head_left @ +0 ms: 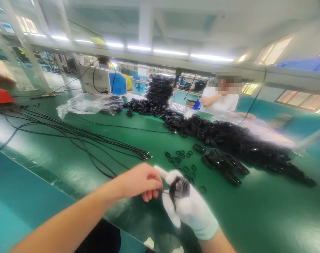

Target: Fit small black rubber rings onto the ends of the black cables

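Observation:
My right hand [187, 205], in a white glove, holds a small coil of black cable [179, 188] above the near edge of the green table [70, 168]. My bare left hand [142, 181] is closed and pinches the loose end of that coil from the left. Just beyond my hands lie several small black rings [179, 158] scattered on the mat. A bundle of long black cables [97, 142] runs from the far left to plug ends near the middle of the table.
A long heap of coiled black cables [241, 140] stretches across the right half of the table, with a tall stack [160, 89] behind it. A clear plastic bag [88, 103] and a white-and-blue machine [102, 80] stand at the back. A person in white [220, 100] sits across the table.

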Tool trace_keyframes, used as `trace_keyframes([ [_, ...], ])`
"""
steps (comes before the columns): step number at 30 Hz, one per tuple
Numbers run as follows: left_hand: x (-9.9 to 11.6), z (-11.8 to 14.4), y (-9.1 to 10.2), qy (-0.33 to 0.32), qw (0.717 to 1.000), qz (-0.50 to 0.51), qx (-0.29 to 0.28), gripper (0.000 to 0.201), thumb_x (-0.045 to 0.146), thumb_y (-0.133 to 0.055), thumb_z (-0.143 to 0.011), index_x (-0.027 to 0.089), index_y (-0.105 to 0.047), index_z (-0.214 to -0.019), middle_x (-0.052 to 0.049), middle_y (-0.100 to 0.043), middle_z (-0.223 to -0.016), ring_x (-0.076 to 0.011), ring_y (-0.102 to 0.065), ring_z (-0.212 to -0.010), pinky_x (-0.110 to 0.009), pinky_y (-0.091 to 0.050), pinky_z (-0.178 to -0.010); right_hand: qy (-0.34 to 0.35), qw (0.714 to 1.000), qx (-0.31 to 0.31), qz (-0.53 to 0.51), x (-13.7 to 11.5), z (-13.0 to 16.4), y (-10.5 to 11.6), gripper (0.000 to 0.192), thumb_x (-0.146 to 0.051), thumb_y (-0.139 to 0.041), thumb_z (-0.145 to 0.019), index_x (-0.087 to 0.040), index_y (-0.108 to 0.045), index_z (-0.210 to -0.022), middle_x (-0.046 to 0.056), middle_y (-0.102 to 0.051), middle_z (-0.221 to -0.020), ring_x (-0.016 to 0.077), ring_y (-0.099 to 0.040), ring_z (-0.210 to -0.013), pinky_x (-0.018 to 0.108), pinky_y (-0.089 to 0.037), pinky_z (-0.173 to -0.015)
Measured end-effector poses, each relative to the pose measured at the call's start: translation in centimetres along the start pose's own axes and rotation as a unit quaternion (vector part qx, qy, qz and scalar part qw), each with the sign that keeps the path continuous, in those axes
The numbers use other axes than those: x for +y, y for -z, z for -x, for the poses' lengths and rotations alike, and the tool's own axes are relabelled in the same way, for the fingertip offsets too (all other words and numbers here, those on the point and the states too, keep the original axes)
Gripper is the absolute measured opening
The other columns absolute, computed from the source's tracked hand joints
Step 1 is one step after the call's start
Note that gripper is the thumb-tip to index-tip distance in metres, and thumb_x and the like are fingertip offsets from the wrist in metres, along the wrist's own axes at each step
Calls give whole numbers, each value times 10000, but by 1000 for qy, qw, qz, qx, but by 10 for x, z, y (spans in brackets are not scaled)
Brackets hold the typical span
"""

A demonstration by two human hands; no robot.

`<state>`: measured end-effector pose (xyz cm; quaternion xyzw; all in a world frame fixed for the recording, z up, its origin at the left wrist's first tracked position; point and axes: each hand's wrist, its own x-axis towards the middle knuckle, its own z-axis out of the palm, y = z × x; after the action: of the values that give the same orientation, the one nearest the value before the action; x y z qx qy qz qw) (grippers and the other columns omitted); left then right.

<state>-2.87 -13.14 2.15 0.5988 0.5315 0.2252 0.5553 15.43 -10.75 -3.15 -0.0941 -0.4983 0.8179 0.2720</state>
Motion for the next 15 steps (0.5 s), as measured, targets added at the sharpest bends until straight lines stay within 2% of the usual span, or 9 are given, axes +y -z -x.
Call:
trace_keyframes([
  [3, 11, 5, 6, -58, 986, 151, 44, 125, 216, -591, -738, 137, -588, -834, -20, -640, -717, -123, -597, -614, -256, -500, -628, 18, 1000, -14, -19, 4, -3, -2, 507, -332, -704, -713, -238, -419, -1123, 7, -643, -676, 83, -515, -405, 154, -344, -385],
  [5, 12, 6, 6, -97, 976, 184, 61, 159, 181, -576, -749, 144, -589, -902, -38, -652, -833, -131, -609, -712, -276, -501, -719, 23, 999, -1, -27, 4, -6, -2, 525, -298, -702, -711, -229, -417, -1146, 18, -652, -707, 86, -534, -426, 154, -360, -394],
  [7, 11, 6, 2, -133, 976, 132, 107, 235, 163, -544, -769, 177, -597, -997, -47, -638, -991, -147, -599, -834, -296, -481, -801, 20, 999, 9, -33, 4, -8, -2, 537, -255, -696, -700, -211, -422, -1161, 17, -651, -702, 84, -535, -426, 153, -362, -390],
  [9, 10, 5, -2, -178, 973, 5, 148, 324, 149, -556, -755, 225, -608, -1066, -33, -609, -1093, -168, -564, -944, -308, -450, -861, 2, 999, 8, -31, 4, -9, 0, 521, -211, -689, -690, -170, -454, -1153, 4, -633, -639, 78, -517, -400, 147, -347, -375],
  [12, 12, 1, -10, -229, 944, -169, 165, 339, 86, -546, -717, 247, -672, -988, -8, -632, -1018, -182, -532, -980, -307, -415, -893, -33, 998, -15, -45, 7, -10, 4, 409, -243, -720, -679, -87, -548, -1016, -3, -588, -533, 79, -499, -357, 147, -336, -342],
  [13, 13, -2, -12, -230, 937, -196, 175, 329, 68, -523, -712, 240, -687, -939, -5, -641, -959, -177, -540, -945, -299, -417, -874, -42, 997, -17, -60, 8, -10, 4, 408, -319, -723, -697, -83, -558, -986, 11, -598, -550, 90, -519, -370, 157, -365, -347],
  [15, 13, -6, -13, -204, 931, -216, 210, 303, 64, -487, -716, 226, -695, -865, -3, -641, -862, -165, -553, -849, -281, -431, -799, -58, 993, 3, -106, 9, -11, 5, 528, -541, -646, -743, -102, -546, -1019, 58, -644, -673, 138, -609, -491, 213, -477, -422],
])
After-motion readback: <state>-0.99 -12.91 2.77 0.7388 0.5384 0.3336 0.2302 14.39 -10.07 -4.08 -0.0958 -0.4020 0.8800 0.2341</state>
